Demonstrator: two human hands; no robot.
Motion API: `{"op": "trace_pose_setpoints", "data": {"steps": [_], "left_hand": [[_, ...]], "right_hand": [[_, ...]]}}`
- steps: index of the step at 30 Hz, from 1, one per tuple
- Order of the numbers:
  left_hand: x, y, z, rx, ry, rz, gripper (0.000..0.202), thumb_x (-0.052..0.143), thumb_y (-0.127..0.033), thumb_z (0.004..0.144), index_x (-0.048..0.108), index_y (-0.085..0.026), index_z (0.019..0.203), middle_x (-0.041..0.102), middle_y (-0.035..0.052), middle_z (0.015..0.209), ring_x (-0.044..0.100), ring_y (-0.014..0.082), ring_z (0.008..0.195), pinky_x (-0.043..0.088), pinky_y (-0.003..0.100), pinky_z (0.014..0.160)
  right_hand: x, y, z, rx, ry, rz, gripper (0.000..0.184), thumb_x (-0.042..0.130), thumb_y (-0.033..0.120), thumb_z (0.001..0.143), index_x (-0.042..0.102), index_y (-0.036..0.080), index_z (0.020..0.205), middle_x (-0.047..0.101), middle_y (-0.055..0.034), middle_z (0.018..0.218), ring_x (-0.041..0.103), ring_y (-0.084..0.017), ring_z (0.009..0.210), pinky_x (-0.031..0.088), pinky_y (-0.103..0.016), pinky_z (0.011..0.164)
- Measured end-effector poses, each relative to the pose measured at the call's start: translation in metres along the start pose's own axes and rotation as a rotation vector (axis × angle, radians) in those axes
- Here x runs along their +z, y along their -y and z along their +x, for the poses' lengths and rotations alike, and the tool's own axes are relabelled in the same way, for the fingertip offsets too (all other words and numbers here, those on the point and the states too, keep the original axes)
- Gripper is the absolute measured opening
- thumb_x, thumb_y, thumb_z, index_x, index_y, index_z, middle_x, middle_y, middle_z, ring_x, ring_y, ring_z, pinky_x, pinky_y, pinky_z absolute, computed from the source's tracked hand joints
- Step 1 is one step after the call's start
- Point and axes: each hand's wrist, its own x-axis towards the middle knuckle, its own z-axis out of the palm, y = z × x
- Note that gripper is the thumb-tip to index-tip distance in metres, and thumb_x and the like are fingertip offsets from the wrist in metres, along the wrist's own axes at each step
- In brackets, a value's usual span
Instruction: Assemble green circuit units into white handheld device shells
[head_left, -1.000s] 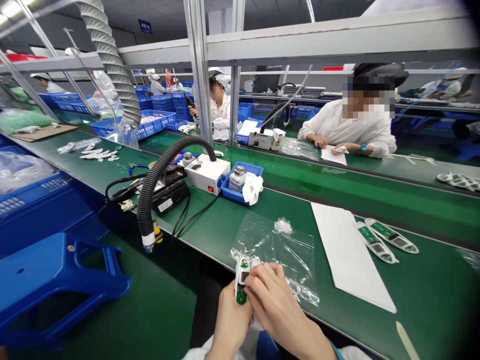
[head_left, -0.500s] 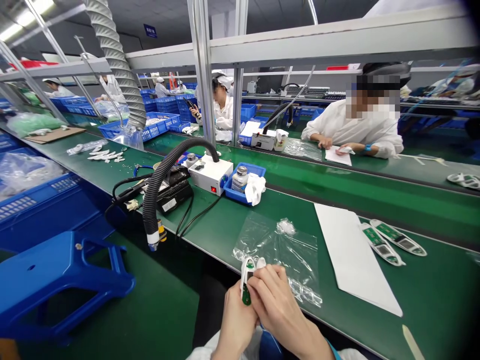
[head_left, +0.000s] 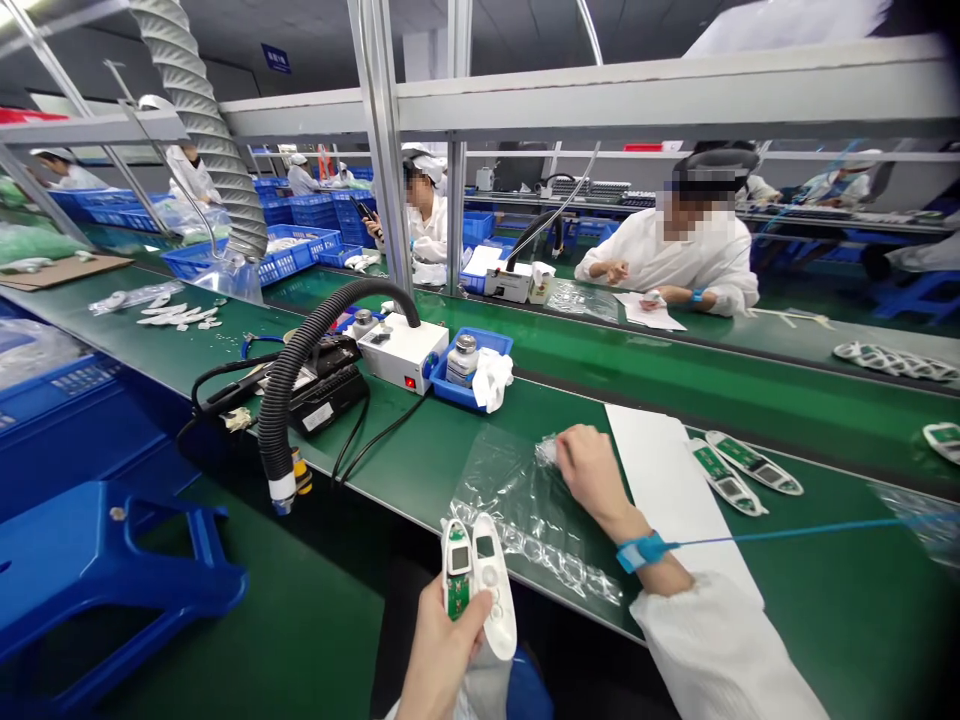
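My left hand [head_left: 442, 645] is closed around two slim white plastic parts near the bench edge. One is a boat-shaped housing half [head_left: 457, 592] carrying a green circuit board and small grey screen. Beside it, under my thumb, is a white cover half [head_left: 501, 632] with a window and round buttons. My right hand [head_left: 591, 472], with a blue wrist strap [head_left: 643, 552], is over the bench with bent fingers at a small clear heap [head_left: 547, 452]. That heap lies on a transparent plastic bag [head_left: 499, 485]; what the fingertips pinch, if anything, is hidden.
White paper [head_left: 649, 440] lies right of the bag, beside two housings with boards [head_left: 739, 470]. A blue tray [head_left: 471, 385] with a bottle and white cloth stands behind, beside a white box [head_left: 401, 355] with a black hose [head_left: 289, 390]. A co-worker [head_left: 675, 250] sits opposite.
My right hand has left the housing and moved forward and right to the clear heap. The left hand now holds both white parts side by side. The view has shifted right.
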Motion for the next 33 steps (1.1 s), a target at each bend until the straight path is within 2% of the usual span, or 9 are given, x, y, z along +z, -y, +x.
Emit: {"op": "trace_pose_setpoints", "data": {"steps": [4,9,13,16,20,22,24,27,33], "left_hand": [[-0.003,-0.006,-0.005,-0.004,-0.065,-0.051,0.028,0.079,-0.032,0.063,0.058,-0.015,0.069,0.045,-0.0087,0.048,0.035,0.0049,0.044,0.031,0.017,0.042],[-0.008,-0.002,0.001,0.005,-0.145,-0.018,0.033,0.081,-0.038,0.06,0.063,-0.014,0.073,0.055,-0.0052,0.052,0.045,0.0089,0.047,0.038,0.02,0.046],[-0.015,-0.001,0.009,0.108,-0.22,0.035,0.039,0.079,-0.045,0.062,0.067,-0.013,0.08,0.069,0.0031,0.067,0.059,0.0162,0.061,0.045,0.023,0.056],[-0.02,-0.003,0.014,0.197,-0.217,0.145,0.043,0.076,-0.049,0.065,0.07,-0.012,0.086,0.073,0.0082,0.079,0.065,0.0243,0.077,0.049,0.028,0.069],[-0.024,-0.006,0.025,0.365,0.036,0.389,0.042,0.064,-0.046,0.08,0.069,-0.014,0.107,0.072,0.012,0.11,0.062,0.0284,0.107,0.043,0.033,0.097],[-0.026,-0.005,0.029,0.404,0.132,0.449,0.041,0.059,-0.043,0.084,0.066,-0.017,0.115,0.068,0.0112,0.12,0.058,0.0275,0.116,0.039,0.034,0.103],[-0.028,-0.003,0.03,0.427,0.106,0.469,0.041,0.059,-0.044,0.084,0.068,-0.017,0.113,0.069,0.0112,0.118,0.06,0.0279,0.114,0.042,0.033,0.1],[-0.033,0.004,0.025,0.427,-0.018,0.459,0.042,0.064,-0.049,0.079,0.072,-0.016,0.104,0.073,0.0119,0.108,0.064,0.0302,0.105,0.047,0.032,0.092],[-0.053,0.019,0.013,0.28,-0.067,0.468,0.046,0.072,-0.055,0.067,0.073,-0.014,0.085,0.074,0.0133,0.089,0.067,0.0328,0.093,0.052,0.031,0.081]], "right_hand": [[0.0,0.003,-0.017,-0.046,0.155,0.057,0.024,0.044,0.023,0.096,0.061,0.019,0.08,0.062,-0.0052,0.083,0.056,-0.02,0.078,0.04,-0.034,0.068],[-0.033,0.032,-0.062,0.094,0.334,0.304,0.023,0.043,0.026,0.098,0.061,0.021,0.084,0.061,-0.0036,0.083,0.06,-0.018,0.076,0.048,-0.033,0.069],[-0.054,0.046,-0.102,0.088,0.298,0.194,0.013,0.052,0.031,0.093,0.061,0.024,0.1,0.062,-0.0058,0.096,0.061,-0.021,0.086,0.051,-0.034,0.071],[-0.055,0.051,-0.128,-0.026,0.265,0.099,0.026,0.058,0.031,0.091,0.059,0.027,0.116,0.061,-0.009,0.11,0.06,-0.023,0.092,0.051,-0.035,0.071],[-0.043,0.056,-0.148,-0.075,0.151,0.07,0.026,0.052,0.018,0.093,0.06,0.025,0.117,0.064,-0.009,0.104,0.059,-0.023,0.089,0.046,-0.037,0.071],[-0.038,0.057,-0.153,-0.072,0.106,0.082,0.028,0.051,0.013,0.092,0.06,0.023,0.116,0.064,-0.0086,0.1,0.058,-0.023,0.088,0.044,-0.038,0.072],[-0.037,0.059,-0.155,-0.069,0.076,0.089,0.029,0.051,0.01,0.092,0.06,0.023,0.116,0.064,-0.0081,0.099,0.058,-0.022,0.088,0.044,-0.039,0.074],[-0.041,0.064,-0.158,-0.071,0.048,0.088,0.031,0.05,0.007,0.091,0.06,0.023,0.116,0.064,-0.0072,0.096,0.058,-0.021,0.085,0.043,-0.038,0.073],[-0.044,0.078,-0.171,-0.143,0.023,0.084,0.029,0.048,0.003,0.089,0.061,0.017,0.112,0.064,-0.0071,0.087,0.058,-0.018,0.076,0.043,-0.036,0.069]]}}
